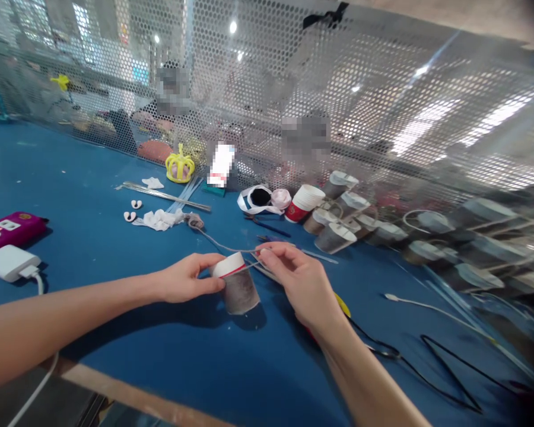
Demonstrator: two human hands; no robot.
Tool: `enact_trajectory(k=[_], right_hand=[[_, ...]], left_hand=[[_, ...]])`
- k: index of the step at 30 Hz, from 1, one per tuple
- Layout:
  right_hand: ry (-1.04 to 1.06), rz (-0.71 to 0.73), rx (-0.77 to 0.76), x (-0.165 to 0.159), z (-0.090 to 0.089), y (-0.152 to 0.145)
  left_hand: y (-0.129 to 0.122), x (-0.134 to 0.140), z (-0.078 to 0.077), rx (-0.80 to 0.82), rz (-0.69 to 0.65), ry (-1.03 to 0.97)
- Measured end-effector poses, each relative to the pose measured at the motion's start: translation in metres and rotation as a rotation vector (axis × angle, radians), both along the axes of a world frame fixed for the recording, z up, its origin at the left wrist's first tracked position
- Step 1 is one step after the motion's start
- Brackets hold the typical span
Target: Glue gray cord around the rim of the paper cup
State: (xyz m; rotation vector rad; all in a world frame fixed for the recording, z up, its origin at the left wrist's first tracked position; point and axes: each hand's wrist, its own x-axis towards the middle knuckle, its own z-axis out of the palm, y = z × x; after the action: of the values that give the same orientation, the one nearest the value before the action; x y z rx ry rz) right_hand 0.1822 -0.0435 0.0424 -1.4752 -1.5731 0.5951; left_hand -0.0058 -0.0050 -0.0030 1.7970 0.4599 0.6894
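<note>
My left hand (189,277) grips a small paper cup (241,292) near its white end, thumb and fingers closed on it. Grey material covers most of the cup, and a thin red line shows beside the white band. My right hand (299,274) pinches a thin grey cord (226,247) just to the right of the cup. The cord runs back to a small bundle (194,221) on the blue table, and a strand also stretches from the pinch to the cup's edge. How the strand is fixed to the cup is hard to see.
Several grey-covered cups (336,238) stand at the right, beside stacked red-and-white cups (305,201). Behind them rises a perforated metal screen (258,71). A glue gun's black cable (445,362) lies front right; a purple power strip (20,230) and white charger (11,263) lie left.
</note>
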Motion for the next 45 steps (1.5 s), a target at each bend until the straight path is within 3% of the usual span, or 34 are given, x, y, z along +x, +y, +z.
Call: enact_trajectory(k=[10, 28, 36, 45], right_hand=[[0.101, 0.008, -0.056, 0.006, -0.02, 0.002], [0.06, 0.04, -0.112, -0.003, -0.028, -0.006], [0.001, 0.022, -0.132, -0.01, -0.036, -0.01], [0.141, -0.017, -0.18, -0.01, -0.039, -0.007]], left_hand=[[-0.003, -0.001, 0.001, 0.015, -0.052, -0.045], [-0.008, -0.003, 0.004, 0.052, -0.109, -0.095], [-0.008, -0.003, 0.005, 0.04, -0.075, -0.074], [-0.008, 0.0, 0.003, 0.08, -0.027, -0.017]])
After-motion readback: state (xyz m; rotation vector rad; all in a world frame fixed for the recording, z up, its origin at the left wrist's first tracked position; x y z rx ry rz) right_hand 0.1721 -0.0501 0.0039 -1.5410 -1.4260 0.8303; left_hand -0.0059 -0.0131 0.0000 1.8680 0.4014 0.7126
